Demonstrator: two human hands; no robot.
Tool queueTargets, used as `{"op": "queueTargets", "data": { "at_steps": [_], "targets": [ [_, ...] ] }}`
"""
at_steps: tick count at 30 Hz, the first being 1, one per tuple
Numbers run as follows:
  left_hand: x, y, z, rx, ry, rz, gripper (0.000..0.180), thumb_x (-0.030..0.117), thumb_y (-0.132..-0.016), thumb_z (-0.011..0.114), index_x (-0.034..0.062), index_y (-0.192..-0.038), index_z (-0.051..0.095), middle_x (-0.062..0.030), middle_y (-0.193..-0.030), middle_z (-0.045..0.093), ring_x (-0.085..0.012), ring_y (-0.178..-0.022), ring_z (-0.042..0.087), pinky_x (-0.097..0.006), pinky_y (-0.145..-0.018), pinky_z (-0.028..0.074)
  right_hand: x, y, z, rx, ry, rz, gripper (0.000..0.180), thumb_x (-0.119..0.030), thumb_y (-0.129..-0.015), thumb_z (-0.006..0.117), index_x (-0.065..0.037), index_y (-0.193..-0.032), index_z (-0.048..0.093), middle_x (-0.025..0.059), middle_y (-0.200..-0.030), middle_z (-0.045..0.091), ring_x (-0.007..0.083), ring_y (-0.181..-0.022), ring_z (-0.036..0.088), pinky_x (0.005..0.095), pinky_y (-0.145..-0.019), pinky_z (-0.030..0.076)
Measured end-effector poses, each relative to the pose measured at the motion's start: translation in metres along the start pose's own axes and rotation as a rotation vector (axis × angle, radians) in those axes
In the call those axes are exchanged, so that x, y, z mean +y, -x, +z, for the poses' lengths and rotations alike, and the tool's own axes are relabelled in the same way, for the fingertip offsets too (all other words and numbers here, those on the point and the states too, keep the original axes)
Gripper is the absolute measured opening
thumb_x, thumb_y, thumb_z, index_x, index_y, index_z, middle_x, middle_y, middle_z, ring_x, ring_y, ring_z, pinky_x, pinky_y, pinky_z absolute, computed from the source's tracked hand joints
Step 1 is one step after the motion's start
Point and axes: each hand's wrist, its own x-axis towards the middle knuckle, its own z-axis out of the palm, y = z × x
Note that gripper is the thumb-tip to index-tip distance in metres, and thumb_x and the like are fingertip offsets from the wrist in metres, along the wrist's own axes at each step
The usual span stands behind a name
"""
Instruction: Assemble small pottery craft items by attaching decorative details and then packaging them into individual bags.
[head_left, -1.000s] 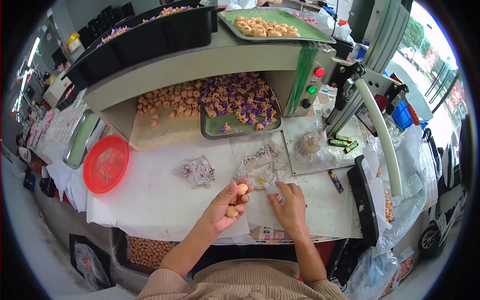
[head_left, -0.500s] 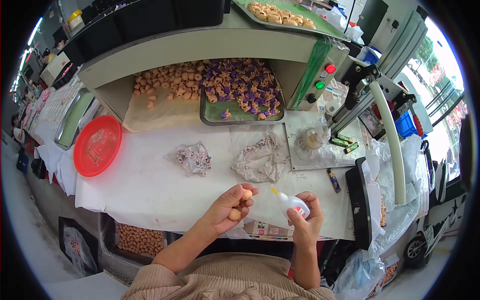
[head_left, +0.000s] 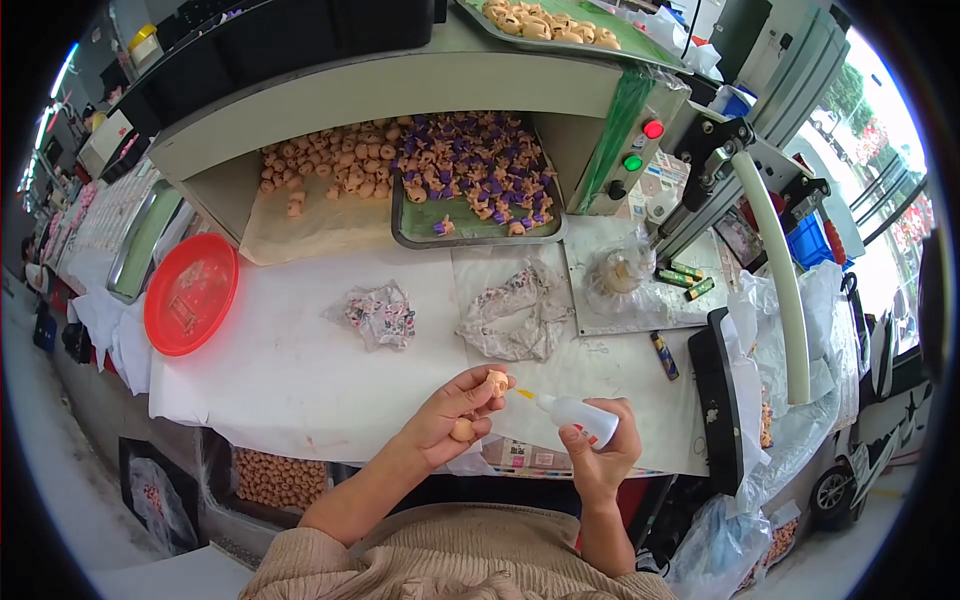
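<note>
My left hand (head_left: 447,415) is closed on two small flesh-coloured pieces that look like doll heads. One doll head (head_left: 497,383) is pinched between thumb and forefinger, and a second rounded piece (head_left: 462,430) sits lower, against the curled fingers. My right hand (head_left: 606,448) is wrapped round a white squeeze bottle (head_left: 577,420), which lies tilted with its yellow nozzle (head_left: 525,393) pointing left. The nozzle tip is close to the pinched doll head; whether they touch I cannot tell. Both hands are above the near edge of the white-covered table (head_left: 330,390).
Crumpled plastic wraps (head_left: 380,316) lie mid-table, with a red basin (head_left: 192,295) at left. Under the shelf are loose doll heads (head_left: 340,160) and a tray (head_left: 480,240) of small purple-clad figures. A press (head_left: 700,190), batteries (head_left: 690,280) and a black bin (head_left: 715,400) stand at right.
My right hand has tipped the bottle further over and brought its nozzle left to the doll head. The pinched head has turned in my left fingers. The whole view has shifted slightly.
</note>
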Motion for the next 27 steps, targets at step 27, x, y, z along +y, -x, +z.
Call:
{"op": "queueTargets", "data": {
  "at_steps": [27],
  "targets": [
    [-0.001, -0.003, -0.002, -0.016, -0.050, -0.020, 0.029, 0.016, -0.090, 0.063, 0.0152, -0.119, 0.056, -0.0015, -0.120, 0.059, -0.0078, -0.095, 0.060, -0.016, -0.055, 0.045, 0.002, 0.000, -0.003, -0.036, 0.191, -0.118, 0.031, -0.020, -0.071, 0.081, -0.002, -0.088, 0.063, 0.0063, -0.076, 0.057, 0.0170, -0.067, 0.053, 0.0287, -0.063, 0.044]
  ]
}}
